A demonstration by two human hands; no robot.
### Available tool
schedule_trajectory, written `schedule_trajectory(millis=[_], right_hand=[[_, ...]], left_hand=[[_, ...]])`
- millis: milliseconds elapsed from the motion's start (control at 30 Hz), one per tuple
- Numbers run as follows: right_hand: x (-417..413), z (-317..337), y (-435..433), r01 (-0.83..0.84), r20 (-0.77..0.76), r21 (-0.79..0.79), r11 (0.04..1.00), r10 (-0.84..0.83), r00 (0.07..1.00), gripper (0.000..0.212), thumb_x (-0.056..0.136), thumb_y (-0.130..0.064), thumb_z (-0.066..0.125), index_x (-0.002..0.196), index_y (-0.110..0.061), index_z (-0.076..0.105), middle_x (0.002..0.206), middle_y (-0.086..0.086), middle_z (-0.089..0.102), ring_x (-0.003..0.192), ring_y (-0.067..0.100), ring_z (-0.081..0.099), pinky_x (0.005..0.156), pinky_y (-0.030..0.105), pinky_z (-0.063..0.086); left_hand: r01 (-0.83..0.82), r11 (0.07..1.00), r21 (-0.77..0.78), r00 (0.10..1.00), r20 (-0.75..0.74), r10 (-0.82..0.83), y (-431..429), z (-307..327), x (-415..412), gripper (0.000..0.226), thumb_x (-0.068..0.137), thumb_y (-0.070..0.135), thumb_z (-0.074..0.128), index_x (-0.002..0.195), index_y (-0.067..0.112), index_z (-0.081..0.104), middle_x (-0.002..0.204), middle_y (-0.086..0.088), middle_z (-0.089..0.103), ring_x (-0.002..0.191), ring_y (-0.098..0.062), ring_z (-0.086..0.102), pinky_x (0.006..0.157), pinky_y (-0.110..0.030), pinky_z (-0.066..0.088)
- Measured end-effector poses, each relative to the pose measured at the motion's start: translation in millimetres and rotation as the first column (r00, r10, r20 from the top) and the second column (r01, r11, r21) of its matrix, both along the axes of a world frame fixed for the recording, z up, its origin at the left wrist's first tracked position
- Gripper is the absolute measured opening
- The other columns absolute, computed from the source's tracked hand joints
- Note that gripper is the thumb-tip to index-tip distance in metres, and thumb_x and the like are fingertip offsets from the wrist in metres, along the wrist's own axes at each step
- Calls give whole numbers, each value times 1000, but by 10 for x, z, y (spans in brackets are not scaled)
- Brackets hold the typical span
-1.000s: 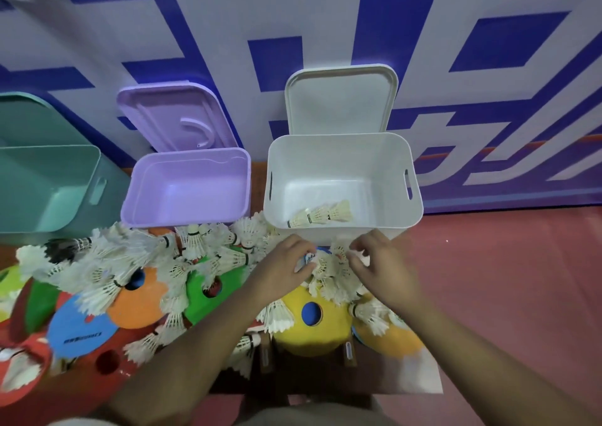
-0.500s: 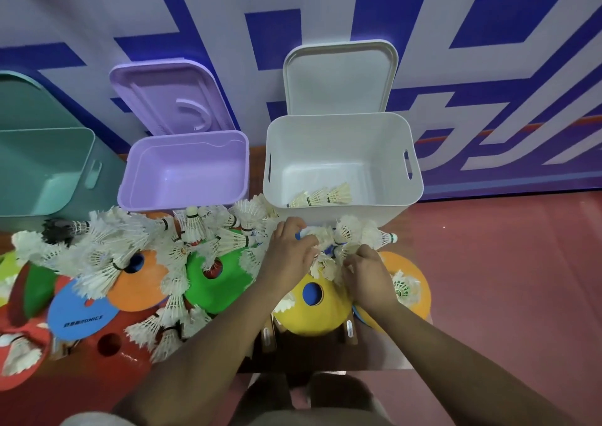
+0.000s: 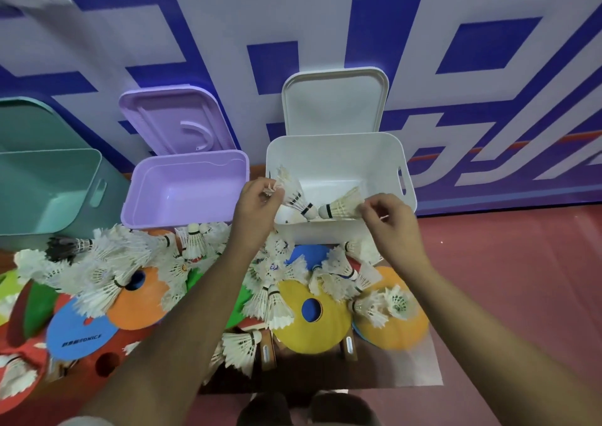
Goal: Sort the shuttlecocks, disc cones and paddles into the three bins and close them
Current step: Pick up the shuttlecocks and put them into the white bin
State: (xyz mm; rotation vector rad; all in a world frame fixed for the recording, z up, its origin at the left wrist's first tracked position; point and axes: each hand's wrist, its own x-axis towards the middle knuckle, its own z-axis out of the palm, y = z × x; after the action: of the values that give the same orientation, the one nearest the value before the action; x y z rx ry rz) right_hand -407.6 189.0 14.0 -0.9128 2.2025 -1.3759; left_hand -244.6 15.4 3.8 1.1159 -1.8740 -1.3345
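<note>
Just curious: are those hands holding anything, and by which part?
The left hand pinches a shuttlecock by its feather tips; the right hand pinches a second shuttlecock by its feathers.

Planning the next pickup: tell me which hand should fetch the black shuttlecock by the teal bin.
Left. The left hand is on the side of the black shuttlecock; the right hand hangs over the white bin, farther away. Both pinch shuttlecocks now.

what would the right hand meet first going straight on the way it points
Beyond the yellowish shuttlecock it pinches, the right hand would likely meet the left hand's white shuttlecock over the white bin; depth unclear.
</note>
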Motion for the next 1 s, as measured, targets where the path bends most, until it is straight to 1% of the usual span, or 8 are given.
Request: schedule_trajectory(millis=[100,233,367,467,600,767,900,1000], right_hand=[[-228,-75,-307,33,-46,84,996,-29,999,17,92,-20,56,80,-12,65,73,1,61,68,15,53,59,28,37],[-395,-349,-633,-15,-83,278,961,40,996,18,93,-18,56,83,-5,64,75,6,62,71,21,55,64,28,36],[-418,-451,-665,-80,-83,325,942,113,990,18,91,-21,59,99,-8,69,94,4,68,85,17,60,75,26,43],[-304,-363,-422,-116,-108,259,959,149,983,15,91,-19,58,97,-10,68,94,-1,66,80,12,58,74,24,44],[-88,-417,50,-186,-150,276,943,234,961,8,91,-22,58,91,-17,65,88,-5,61,71,7,57,68,26,47],[70,-848,452,-231,-258,397,888,349,901,13,90,-24,63,101,-18,65,100,-1,55,84,16,57,67,35,50],[0,-1142,654,-152,-195,521,840,290,937,30,86,-25,67,113,-11,63,111,5,52,96,26,58,77,40,51],[-34,-1302,672,-121,-116,603,789,237,965,40,86,-27,68,121,-8,61,119,9,55,107,28,57,86,38,49]], left_hand=[[34,996,-85,987,158,-21,-225,-121,-280,9,89,30,63,91,21,63,103,-5,58,79,-3,60,72,-9,43],[148,985,-87,937,332,-111,-414,-383,-540,10,84,32,68,87,25,61,101,-5,60,90,-21,61,77,-26,45],[237,971,-27,881,426,-203,-370,-465,-550,29,86,28,66,113,23,58,113,3,56,99,-13,55,81,-27,45],[244,959,-145,911,374,-176,-207,-413,-427,26,88,20,64,113,18,59,110,3,56,94,-7,54,83,-22,46],[355,922,-155,900,325,-291,111,-404,-74,13,90,17,61,103,18,63,97,5,55,85,-1,55,75,-12,45],[562,816,-135,737,529,-421,491,-746,319,14,91,21,58,104,18,64,99,7,56,89,-7,58,80,-30,50],[673,722,-160,619,657,-431,746,-907,154,30,93,25,54,121,16,59,114,0,55,102,-20,56,84,-34,46],[674,720,-167,572,734,-366,836,-1008,-98,43,93,32,55,131,13,53,123,-4,54,112,-23,52,93,-36,45]])
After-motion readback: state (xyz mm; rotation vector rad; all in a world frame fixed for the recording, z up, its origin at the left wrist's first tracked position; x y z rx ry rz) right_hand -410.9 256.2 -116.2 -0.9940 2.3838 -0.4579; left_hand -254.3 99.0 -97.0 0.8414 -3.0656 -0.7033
